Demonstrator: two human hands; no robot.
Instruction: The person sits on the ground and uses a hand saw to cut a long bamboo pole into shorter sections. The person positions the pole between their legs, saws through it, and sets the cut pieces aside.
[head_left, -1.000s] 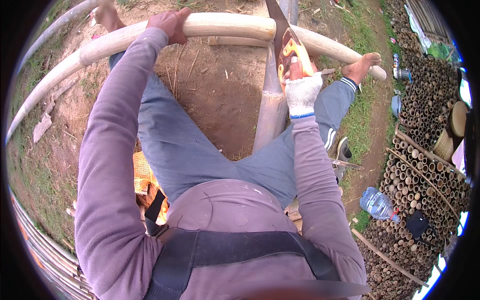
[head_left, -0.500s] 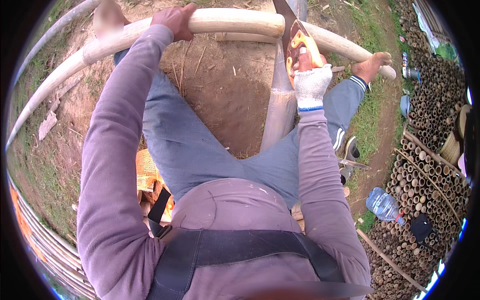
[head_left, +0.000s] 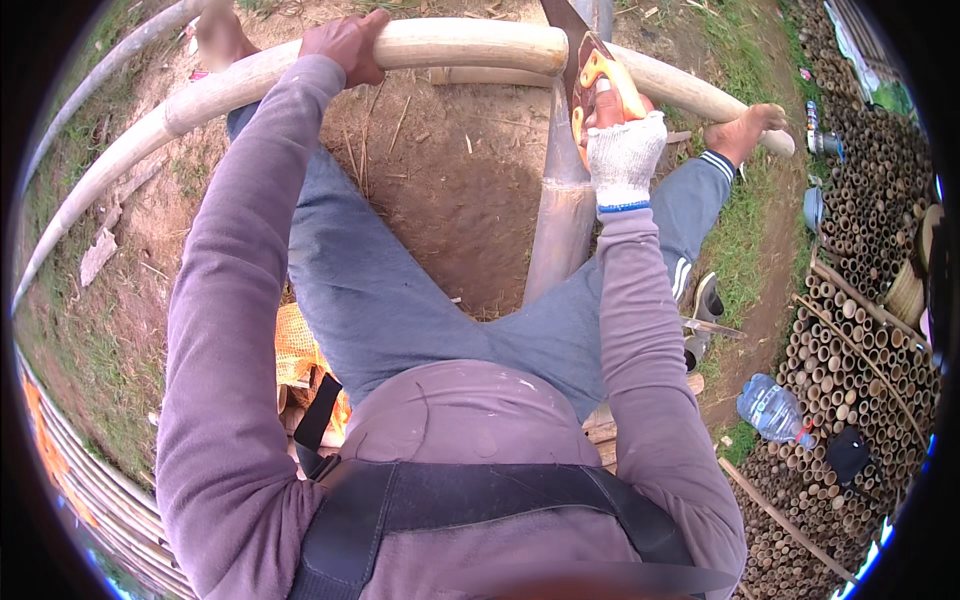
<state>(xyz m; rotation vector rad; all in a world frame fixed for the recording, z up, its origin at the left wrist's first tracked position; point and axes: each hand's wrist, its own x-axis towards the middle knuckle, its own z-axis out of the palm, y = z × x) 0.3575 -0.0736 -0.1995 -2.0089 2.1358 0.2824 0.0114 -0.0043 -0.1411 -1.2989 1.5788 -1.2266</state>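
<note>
A long pale bamboo pole (head_left: 470, 45) lies crosswise in front of me, reaching from the far left to the upper right. My bare left hand (head_left: 347, 47) is wrapped round it, left of the blade. My right hand (head_left: 624, 140), in a white fingerless glove, grips the orange handle (head_left: 622, 82) of a handsaw. The saw's dark blade (head_left: 567, 30) crosses the pole near its right part; how deep it sits in the pole I cannot tell. Below the blade, a thick greyish bamboo post (head_left: 557, 235) slants toward me between my legs.
Stacks of cut bamboo pieces (head_left: 850, 370) fill the right side, with a clear plastic bottle (head_left: 775, 408) on them. A knife-like blade (head_left: 713, 328) lies by a dark shoe (head_left: 706, 298). An orange mesh sack (head_left: 296, 345) is beside my left thigh. Long poles (head_left: 100, 500) lie at lower left.
Almost nothing differs. My right hand and the saw handle have shifted very slightly, while my left hand stays on the pole. The whole view has moved a little.
</note>
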